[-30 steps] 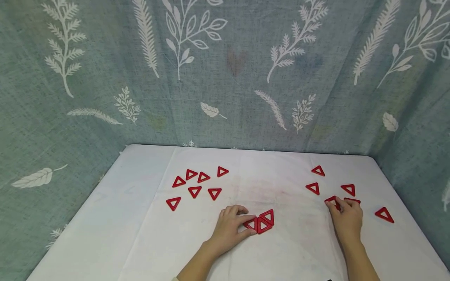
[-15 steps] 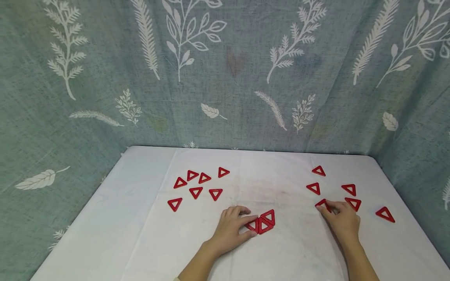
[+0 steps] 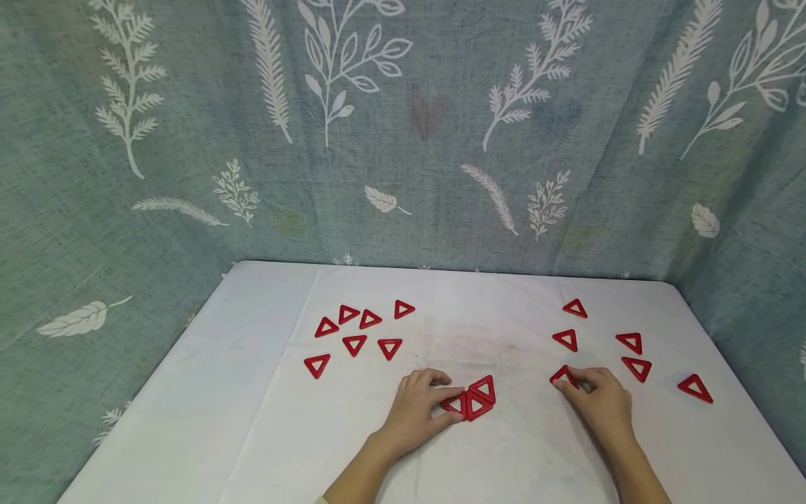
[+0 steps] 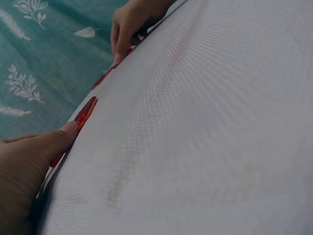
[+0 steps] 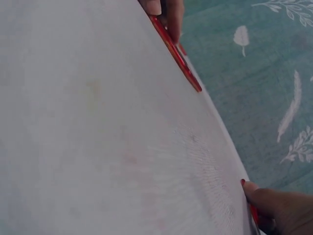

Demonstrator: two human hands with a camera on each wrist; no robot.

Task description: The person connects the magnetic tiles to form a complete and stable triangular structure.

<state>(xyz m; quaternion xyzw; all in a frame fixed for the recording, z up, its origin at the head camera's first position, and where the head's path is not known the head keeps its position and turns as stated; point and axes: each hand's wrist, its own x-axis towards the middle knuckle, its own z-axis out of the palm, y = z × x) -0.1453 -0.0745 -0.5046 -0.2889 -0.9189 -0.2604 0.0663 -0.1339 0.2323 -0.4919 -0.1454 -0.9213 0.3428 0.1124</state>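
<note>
Three red triangle frames lie joined edge to edge at the middle front: a left one [image 3: 464,407], a middle one [image 3: 481,412] and an upper one [image 3: 492,389]. My left hand [image 3: 412,406] pinches the left triangle between thumb and forefinger, its other fingers curved above. To the right, my right hand [image 3: 601,402] holds a separate red triangle [image 3: 557,375] by its right side, fingertips covering part of it. In the left wrist view the joined triangles [image 4: 85,113] stick out past my left thumb. Between my right fingers in the right wrist view shows a red edge [image 5: 254,214].
Several loose red triangles [image 3: 355,351] are spread at the left of the white-covered table [image 3: 264,434]. More lie at the right, among them one [image 3: 637,376] beyond my right hand and one [image 3: 702,395] at the far right. A leaf-patterned curtain [image 3: 390,238] surrounds the table.
My right hand has drawn its triangle to the left and slightly toward the front, away from the right-hand group. The left hand stays on the joined triangles.
</note>
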